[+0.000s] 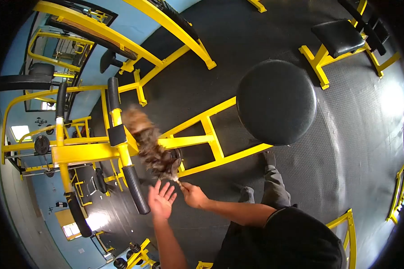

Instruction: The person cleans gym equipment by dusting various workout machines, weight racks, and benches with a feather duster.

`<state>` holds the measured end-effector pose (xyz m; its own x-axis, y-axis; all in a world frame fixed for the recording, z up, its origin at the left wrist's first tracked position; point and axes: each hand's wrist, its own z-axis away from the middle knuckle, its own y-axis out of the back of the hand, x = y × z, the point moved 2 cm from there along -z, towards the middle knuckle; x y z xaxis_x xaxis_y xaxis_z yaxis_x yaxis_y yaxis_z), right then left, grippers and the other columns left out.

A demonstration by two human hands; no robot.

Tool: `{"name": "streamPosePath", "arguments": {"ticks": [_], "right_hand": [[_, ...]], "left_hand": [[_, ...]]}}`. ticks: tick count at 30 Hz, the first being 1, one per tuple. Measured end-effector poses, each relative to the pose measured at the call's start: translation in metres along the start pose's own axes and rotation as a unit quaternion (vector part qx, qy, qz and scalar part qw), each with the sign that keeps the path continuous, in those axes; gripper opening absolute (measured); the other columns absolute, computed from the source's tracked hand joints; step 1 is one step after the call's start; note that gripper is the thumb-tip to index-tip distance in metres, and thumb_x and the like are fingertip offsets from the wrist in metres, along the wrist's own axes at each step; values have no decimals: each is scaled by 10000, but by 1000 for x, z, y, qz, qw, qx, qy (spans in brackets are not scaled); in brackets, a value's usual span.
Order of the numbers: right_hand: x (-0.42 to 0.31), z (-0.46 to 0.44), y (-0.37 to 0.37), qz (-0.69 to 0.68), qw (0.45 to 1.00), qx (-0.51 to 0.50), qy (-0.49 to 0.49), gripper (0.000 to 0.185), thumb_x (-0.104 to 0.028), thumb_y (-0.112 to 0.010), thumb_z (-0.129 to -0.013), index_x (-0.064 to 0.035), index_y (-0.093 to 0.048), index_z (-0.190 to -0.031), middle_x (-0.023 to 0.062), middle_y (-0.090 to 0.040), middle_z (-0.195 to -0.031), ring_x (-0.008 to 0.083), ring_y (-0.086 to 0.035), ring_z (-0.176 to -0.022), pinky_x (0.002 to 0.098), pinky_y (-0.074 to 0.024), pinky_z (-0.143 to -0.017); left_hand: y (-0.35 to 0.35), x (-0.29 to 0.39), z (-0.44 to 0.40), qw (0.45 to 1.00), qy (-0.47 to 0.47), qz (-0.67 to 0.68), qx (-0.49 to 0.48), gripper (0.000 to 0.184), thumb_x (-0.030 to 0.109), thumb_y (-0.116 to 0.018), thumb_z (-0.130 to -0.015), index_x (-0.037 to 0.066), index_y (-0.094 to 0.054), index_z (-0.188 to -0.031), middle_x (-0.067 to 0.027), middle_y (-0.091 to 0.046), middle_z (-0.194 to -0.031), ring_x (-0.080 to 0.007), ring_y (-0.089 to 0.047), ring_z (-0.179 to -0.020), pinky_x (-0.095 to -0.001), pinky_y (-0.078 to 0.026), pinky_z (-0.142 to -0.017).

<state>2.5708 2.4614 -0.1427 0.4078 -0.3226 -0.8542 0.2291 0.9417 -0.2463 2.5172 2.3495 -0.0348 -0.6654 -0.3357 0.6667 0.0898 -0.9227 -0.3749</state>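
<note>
Head view: my right hand [195, 196] grasped a fluffy brown feather duster [151, 145] by its handle [180, 183], beside a yellow metal exercise machine [85, 153]; my left hand [161, 201] spread, holding nothing; light wrist strokes, I judged, suited it best

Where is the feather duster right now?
In the head view, the feather duster is left of centre, held in the right hand, beside a black grip on the yellow machine.

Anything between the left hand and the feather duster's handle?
Nothing visible between them. The left hand is open beside the feather duster. The right hand's grip covers the lower end of the handle, so little bare handle shows.
</note>
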Motion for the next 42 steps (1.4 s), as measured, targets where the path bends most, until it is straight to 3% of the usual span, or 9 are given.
{"name": "streamPosePath", "arguments": {"ticks": [2,5,6,8,13,18,30,36,42], "right_hand": [[13,-6,8,28,998,-29,56,280,-180,-462,-930,-8,-552,-1131,239,-616,-1021,395,-615,-919,441,-504,-722],[114,-69,38,238,971,-23,-15,300,-88,-487,-819,-10,-568,-1097,215,-615,-1057,360,-623,-935,434,-517,-781],[120,-85,61,263,954,-41,-142,301,-103,-487,-820,-7,-572,-1092,212,-620,-1048,361,-612,-972,435,-510,-800],[98,-103,96,251,953,4,-171,302,-135,-450,-857,0,-572,-1097,206,-624,-1047,387,-598,-987,438,-498,-824],[56,-157,128,340,934,-72,88,211,-237,-486,-854,-170,-595,-1022,173,-646,-865,372,-629,-825,463,-492,-714],[120,-270,176,569,816,-91,42,314,-160,-523,-778,-41,-662,-1034,155,-671,-991,315,-653,-915,409,-522,-804],[276,-208,145,397,873,122,-256,254,-196,-485,-854,-31,-647,-959,202,-653,-1000,342,-643,-944,428,-521,-795],[207,-167,144,432,868,21,-245,311,-190,-466,-842,19,-637,-997,226,-639,-1027,366,-632,-952,433,-510,-814],[21,-89,164,436,898,-56,10,285,-281,-441,-861,-181,-649,-1029,180,-654,-965,356,-629,-904,458,-501,-785]], "left_hand": [[20,-15,-17,954,-45,-259,144,676,378,-550,-892,128,-246,-1442,-160,-415,-1352,-306,-479,-1169,-450,-420,-913],[14,-24,-45,942,-5,-297,153,712,285,-593,-883,103,-205,-1450,-165,-377,-1381,-315,-430,-1226,-430,-402,-930],[18,-29,-56,934,13,-325,148,727,284,-595,-884,92,-185,-1453,-169,-366,-1391,-322,-421,-1235,-426,-400,-935],[21,-36,-82,924,27,-357,138,761,286,-606,-881,79,-153,-1456,-182,-331,-1416,-315,-402,-1252,-423,-387,-955],[39,-55,-143,904,-14,-398,156,821,269,-629,-871,108,-89,-1468,-201,-261,-1445,-318,-366,-1280,-445,-364,-985],[54,-67,-188,877,-132,-431,164,858,233,-642,-864,133,-47,-1473,-203,-221,-1451,-316,-378,-1270,-426,-383,-980],[110,-148,-182,875,78,-458,134,871,200,-669,-844,103,-74,-1473,-230,-295,-1417,-254,-498,-1142,-331,-456,-841],[103,-130,-165,872,94,-457,149,855,231,-672,-842,99,-104,-1468,-237,-297,-1416,-296,-476,-1202,-384,-431,-944],[73,-91,-120,874,47,-459,150,843,297,-675,-833,67,-156,-1457,-244,-318,-1407,-309,-474,-1204,-404,-429,-952]]}}
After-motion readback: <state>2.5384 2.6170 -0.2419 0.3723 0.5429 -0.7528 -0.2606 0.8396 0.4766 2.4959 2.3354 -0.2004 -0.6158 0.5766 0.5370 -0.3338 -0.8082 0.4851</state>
